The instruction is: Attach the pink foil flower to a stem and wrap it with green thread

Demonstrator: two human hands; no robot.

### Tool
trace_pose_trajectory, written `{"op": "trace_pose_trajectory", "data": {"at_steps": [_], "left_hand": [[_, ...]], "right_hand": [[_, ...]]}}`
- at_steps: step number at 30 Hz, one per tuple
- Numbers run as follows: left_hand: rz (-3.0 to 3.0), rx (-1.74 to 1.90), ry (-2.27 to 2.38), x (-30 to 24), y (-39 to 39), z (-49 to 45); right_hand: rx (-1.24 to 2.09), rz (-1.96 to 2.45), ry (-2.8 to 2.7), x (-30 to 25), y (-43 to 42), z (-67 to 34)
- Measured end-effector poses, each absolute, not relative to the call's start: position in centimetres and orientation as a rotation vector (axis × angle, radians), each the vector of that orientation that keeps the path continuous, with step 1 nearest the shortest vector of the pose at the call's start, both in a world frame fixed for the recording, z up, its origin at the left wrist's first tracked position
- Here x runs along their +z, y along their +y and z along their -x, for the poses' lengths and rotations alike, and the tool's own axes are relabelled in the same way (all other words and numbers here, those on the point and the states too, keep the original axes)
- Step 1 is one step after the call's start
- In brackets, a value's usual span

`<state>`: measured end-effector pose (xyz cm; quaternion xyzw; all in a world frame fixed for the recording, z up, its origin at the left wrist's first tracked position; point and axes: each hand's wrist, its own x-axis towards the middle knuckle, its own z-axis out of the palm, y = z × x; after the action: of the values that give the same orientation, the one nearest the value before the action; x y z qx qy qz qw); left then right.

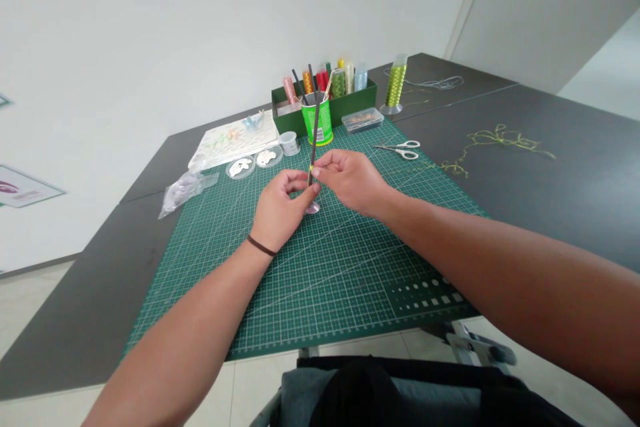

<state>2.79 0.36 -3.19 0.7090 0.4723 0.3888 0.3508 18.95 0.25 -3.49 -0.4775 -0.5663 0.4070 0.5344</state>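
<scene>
Centrally, over a green cutting mat (320, 293) on the worktop (575, 213), a thin dark stick (314, 140) is held upright, pinched by the right hand (350, 180) near a yellow mark (311, 168) and by the pressed-together grip of the left hand (278, 208). A green cup (324, 123) is stood just behind it, toward the far edge.

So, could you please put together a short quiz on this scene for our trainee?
1. Which wrist wears the dark band: that of the left hand or that of the right hand?
2. True or false: the scissors stand in the green cup.
3. What stands upright between the hands, above the green cutting mat?

Key:
1. The left hand.
2. False: they lie outside it, to the right.
3. A thin dark rod on a small clear base.
</scene>
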Motion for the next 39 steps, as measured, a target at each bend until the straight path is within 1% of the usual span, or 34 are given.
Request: {"op": "trace_pose_trajectory", "data": {"at_steps": [4,13,26,39], "left_hand": [[-1.949,1.067,1.307,-3.2,-0.1,-3.0],[-2.273,1.055,1.368,-3.2,-0.4,-2.7],[-2.248,0.994,1.338,-2.9,-0.6,-2.8],[-2.156,1.006,1.343,-2.5,-0.7,-2.9]], "right_hand": [[0.937,1.163,-1.364,-3.6,0.0,-18.6],[0.932,1.153,-1.356,-3.5,-0.6,-18.2],[1.045,1.078,-1.294,-3.4,-0.8,-18.0],[1.115,1.064,-1.223,-3.6,-0.5,-17.8]]}}
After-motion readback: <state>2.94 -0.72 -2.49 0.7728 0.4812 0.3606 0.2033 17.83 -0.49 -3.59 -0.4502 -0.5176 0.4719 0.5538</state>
